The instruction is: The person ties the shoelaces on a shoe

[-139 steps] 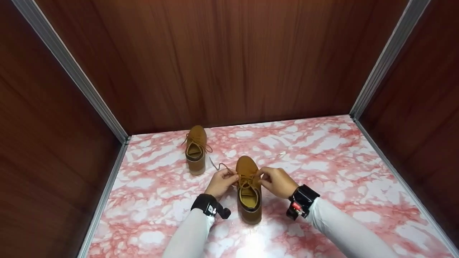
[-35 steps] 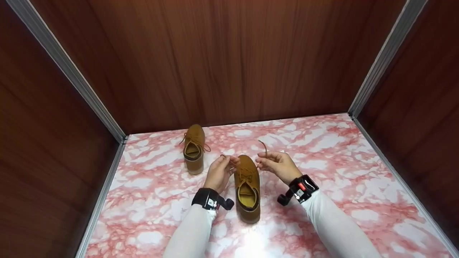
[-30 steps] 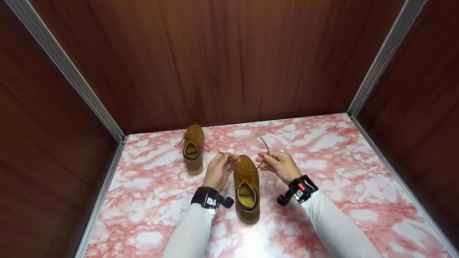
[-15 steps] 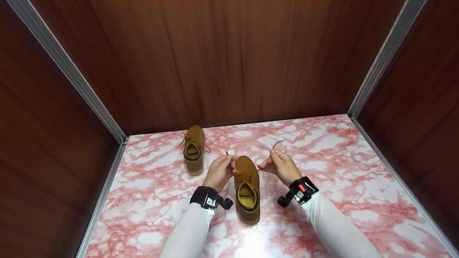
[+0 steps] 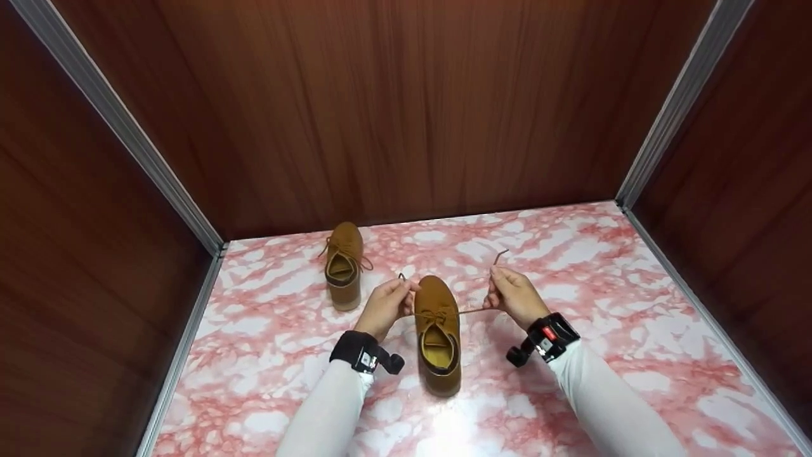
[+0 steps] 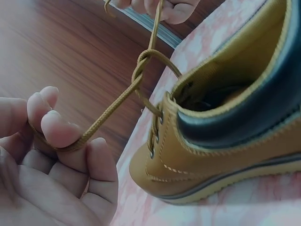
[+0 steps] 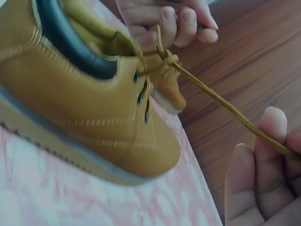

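A tan lace-up shoe (image 5: 436, 291) stands on the table, toe pointing away, between the two hands. My left hand (image 5: 385, 306) pinches one end of its lace, which runs across the fingers in the left wrist view. To the shoe's right, my right hand (image 5: 517, 297) grips the other end of the shoelace (image 5: 472, 311), a short tip sticking up past the fingers. Pulled out to both sides, the lace ends twist round each other in a half knot (image 6: 139, 70) above the shoe's eyelets. The wrist views show both hands' fingers curled on the lace.
A matching second shoe (image 5: 346, 240) stands further back on the left, its lace ends hanging at its sides. The table (image 5: 571, 381) has a pink and white marbled top. Brown wood-grain panels (image 5: 406, 114) with grey metal edging enclose it at the back and sides.
Both hands were at the shoe's lacing, then raised lace ends near its toe. Since then the right hand has moved right and the left slightly left, drawing the lace out sideways. The shoes stay put.
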`<state>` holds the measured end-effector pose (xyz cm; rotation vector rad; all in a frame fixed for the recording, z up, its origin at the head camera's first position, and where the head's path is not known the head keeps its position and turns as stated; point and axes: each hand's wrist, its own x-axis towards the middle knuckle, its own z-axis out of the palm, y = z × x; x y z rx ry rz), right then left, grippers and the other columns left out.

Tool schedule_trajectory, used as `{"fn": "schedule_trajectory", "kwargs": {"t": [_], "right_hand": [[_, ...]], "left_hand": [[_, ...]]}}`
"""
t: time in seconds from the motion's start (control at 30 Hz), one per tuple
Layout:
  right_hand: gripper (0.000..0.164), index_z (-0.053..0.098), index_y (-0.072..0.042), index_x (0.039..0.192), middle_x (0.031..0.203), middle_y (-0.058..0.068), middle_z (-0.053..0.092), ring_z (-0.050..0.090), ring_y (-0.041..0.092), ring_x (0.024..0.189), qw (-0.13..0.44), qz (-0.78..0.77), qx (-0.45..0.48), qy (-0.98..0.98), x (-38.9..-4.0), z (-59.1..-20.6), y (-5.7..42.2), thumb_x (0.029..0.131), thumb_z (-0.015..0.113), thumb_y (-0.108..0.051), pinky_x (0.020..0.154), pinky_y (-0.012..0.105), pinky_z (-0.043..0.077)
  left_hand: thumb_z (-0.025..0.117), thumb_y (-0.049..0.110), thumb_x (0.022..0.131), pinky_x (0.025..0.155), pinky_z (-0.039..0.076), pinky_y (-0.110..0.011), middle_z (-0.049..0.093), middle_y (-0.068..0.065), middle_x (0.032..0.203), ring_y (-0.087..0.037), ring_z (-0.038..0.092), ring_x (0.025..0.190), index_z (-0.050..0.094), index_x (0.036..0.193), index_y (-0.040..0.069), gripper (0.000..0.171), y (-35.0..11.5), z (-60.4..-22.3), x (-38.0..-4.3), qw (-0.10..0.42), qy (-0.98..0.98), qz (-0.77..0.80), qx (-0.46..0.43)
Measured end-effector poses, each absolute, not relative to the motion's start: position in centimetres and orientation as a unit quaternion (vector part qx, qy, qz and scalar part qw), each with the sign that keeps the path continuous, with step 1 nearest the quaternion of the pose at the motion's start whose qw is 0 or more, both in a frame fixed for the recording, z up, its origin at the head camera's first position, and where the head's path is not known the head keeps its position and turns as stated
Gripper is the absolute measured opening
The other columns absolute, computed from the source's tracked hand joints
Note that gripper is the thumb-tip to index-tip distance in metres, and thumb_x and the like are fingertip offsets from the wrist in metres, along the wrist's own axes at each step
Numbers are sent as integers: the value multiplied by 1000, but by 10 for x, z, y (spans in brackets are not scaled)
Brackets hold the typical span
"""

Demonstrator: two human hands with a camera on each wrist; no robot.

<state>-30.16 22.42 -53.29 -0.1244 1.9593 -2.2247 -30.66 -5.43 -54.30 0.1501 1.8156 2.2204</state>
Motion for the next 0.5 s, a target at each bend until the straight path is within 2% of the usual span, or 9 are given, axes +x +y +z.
{"fn": "schedule_trajectory", "kwargs": {"t": [0.23, 0.4, 0.5], "right_hand": [[43, 50, -8, 76, 53, 0, 48, 61, 17, 58, 99, -732, -2, 674, -301, -548, 239, 99, 48, -44, 67, 33, 57], [43, 49, -9, 75, 53, -2, 48, 61, 17, 59, 117, -730, 4, 673, -300, -560, 246, 100, 45, -44, 68, 32, 56], [45, 49, -9, 74, 51, -3, 47, 62, 16, 58, 109, -719, 10, 687, -300, -568, 250, 102, 42, -43, 67, 31, 56]], "left_hand": [[45, 19, 103, 58, 42, -21, 43, 4, 67, -9, 44, 57, 63, 105, 0, 27, -64, -551, -307, 124, 640, 757, 34], [43, 20, 104, 54, 37, -22, 36, 4, 62, -9, 38, 52, 57, 110, -9, 33, -72, -559, -307, 123, 644, 755, 21], [42, 20, 104, 51, 32, -21, 32, 6, 58, -7, 34, 49, 54, 113, -12, 35, -77, -565, -307, 126, 639, 759, 12]]}}
